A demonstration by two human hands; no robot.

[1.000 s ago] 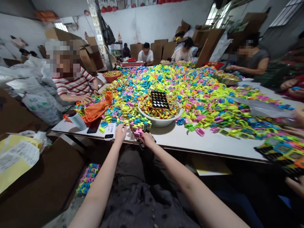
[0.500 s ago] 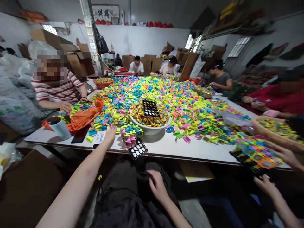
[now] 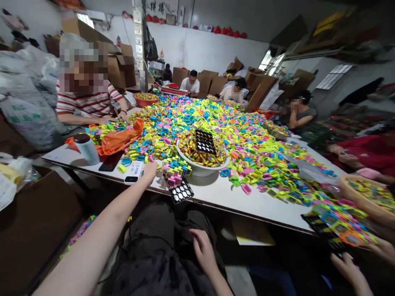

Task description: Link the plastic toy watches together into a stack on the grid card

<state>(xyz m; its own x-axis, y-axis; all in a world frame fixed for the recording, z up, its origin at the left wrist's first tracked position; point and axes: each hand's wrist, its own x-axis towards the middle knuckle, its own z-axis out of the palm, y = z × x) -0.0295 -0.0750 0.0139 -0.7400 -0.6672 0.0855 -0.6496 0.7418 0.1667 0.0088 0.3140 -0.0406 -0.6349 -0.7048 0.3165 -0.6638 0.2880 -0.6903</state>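
My left hand point(image 3: 150, 172) reaches over the table edge, beside the near side of the heap of colourful plastic toy watches point(image 3: 203, 111). Its fingers are bunched and blurred, so whether they hold anything is unclear. Just right of it, a black grid tray point(image 3: 182, 191) sticks out past the table edge, with toy watches point(image 3: 177, 170) in yellow, blue and pink set in its far part. My right hand point(image 3: 203, 248) rests on my dark trousers with thumb and fingers apart, holding nothing.
Behind the tray stands a white basin point(image 3: 200, 167) of small wrapped pieces, another black tray point(image 3: 205, 142) on top. Left are a phone point(image 3: 131, 179), a tumbler point(image 3: 87, 150) and an orange bag point(image 3: 123, 137). A co-worker's hand point(image 3: 350, 269) is at a filled tray point(image 3: 324, 232) on the right.
The view has swung left, so the table things appear further right. My left hand's fingers look more drawn in. My right hand stays on my lap. A far co-worker has raised a hand.
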